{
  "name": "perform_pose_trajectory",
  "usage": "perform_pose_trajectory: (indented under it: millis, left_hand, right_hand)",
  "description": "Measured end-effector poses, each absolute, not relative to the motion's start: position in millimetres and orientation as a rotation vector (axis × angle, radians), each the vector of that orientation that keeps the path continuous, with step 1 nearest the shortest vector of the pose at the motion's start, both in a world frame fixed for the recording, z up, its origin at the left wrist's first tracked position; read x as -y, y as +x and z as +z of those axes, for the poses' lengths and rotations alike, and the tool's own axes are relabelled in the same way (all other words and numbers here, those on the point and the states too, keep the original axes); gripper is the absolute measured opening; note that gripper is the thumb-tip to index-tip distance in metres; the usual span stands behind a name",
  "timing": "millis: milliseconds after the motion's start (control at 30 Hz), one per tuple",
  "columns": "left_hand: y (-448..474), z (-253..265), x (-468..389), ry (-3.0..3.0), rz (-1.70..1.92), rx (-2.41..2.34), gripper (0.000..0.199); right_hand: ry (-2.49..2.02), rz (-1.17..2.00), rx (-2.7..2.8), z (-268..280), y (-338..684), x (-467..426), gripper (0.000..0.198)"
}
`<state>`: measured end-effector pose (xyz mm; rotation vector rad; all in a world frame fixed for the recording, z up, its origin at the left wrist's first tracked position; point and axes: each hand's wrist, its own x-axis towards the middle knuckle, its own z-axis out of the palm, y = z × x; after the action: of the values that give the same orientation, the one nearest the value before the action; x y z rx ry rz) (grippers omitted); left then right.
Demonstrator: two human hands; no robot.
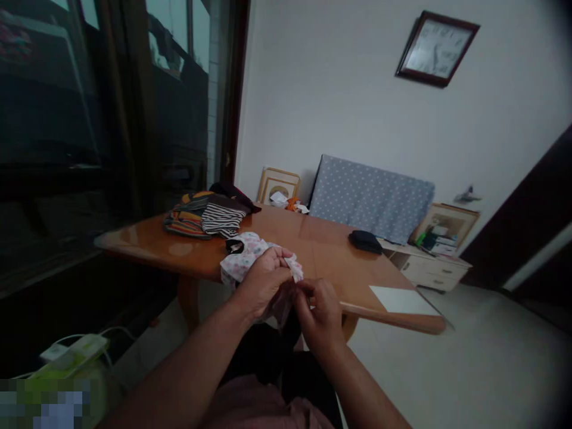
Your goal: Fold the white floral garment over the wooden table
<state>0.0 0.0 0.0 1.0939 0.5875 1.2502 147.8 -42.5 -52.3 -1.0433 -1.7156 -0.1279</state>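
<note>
Far off to the left of the hands, a heap of striped clothes [206,215] lies on the wooden table [330,256]. Nearer, the small floral garment [248,253] runs up and left from the hands, its bulk on the table's near edge and its lower end hanging between them. The left hand [263,285] is closed over that cloth, nearer its bulk; the right hand [319,316] pinches the same hanging end just beside it.

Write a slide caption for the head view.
Both hands grip a white floral cloth garment at a glossy wooden table's edge.
</note>
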Motion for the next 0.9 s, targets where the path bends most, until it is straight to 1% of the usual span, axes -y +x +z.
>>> perform_pose_trajectory:
  millis: [167,233,267,333,367,400,467,533,600,667,733,800,900]
  left_hand:
    - [-0.5,1.1,0.4,1.088,1.249,-0.595,0.044]
    - [-1.1,2.0,0.5,1.084,1.255,-0.600,0.043]
    - [-1.4,2.3,0.5,1.082,1.256,-0.600,0.043]
    - [-1.8,2.6,0.1,1.081,1.250,-0.590,0.042]
    - [-2.1,2.5,-0.4,1.083,1.245,-0.579,0.041]
    - [-2.5,2.4,-1.2,1.088,1.237,-0.567,0.041]
    - [-4.1,2.4,-3.8,1.102,1.221,-0.547,0.041]
    - [-7.0,3.3,-7.7,1.118,1.227,-0.547,0.044]
    - [-10.8,4.7,-11.6,1.154,1.262,-0.589,0.046]
    - [-13.9,5.1,-14.0,1.233,1.304,-0.641,0.043]
    - [-15.2,2.2,-14.7,1.378,1.302,-0.635,0.041]
    - [-14.5,-5.6,-15.1,1.565,1.270,-0.597,0.049]
    - [-13.0,-25.5,-21.8,1.862,1.298,-0.685,0.083]
  right_hand:
    - [-1.045,-0.080,1.726,-54.0,147.9,43.1,0.010]
    - [-1.059,-0.054,1.709,-56.8,147.6,41.6,0.012]
    - [-1.083,-0.038,1.693,-58.3,147.3,40.3,0.017]
    - [-1.152,0.006,1.647,-61.0,146.6,36.8,0.034]
    - [-1.180,0.051,1.631,-61.5,146.2,34.7,0.039]
    - [-1.195,0.128,1.623,-61.4,146.1,32.5,0.037]
    - [-1.177,0.379,1.578,-58.1,147.0,27.3,0.026]
    - [-1.105,0.689,1.437,-50.4,149.9,20.5,0.026]
    - [-1.009,0.928,1.218,-38.8,155.2,11.5,0.024]
    - [-0.909,1.051,1.028,-24.4,161.7,1.0,0.022]
    - [-0.841,1.098,0.915,-8.5,167.6,-8.5,0.021]
    - [-0.798,1.118,0.887,8.6,171.1,-14.8,0.020]
    - [-0.717,1.135,0.904,36.8,172.8,-16.8,0.018]
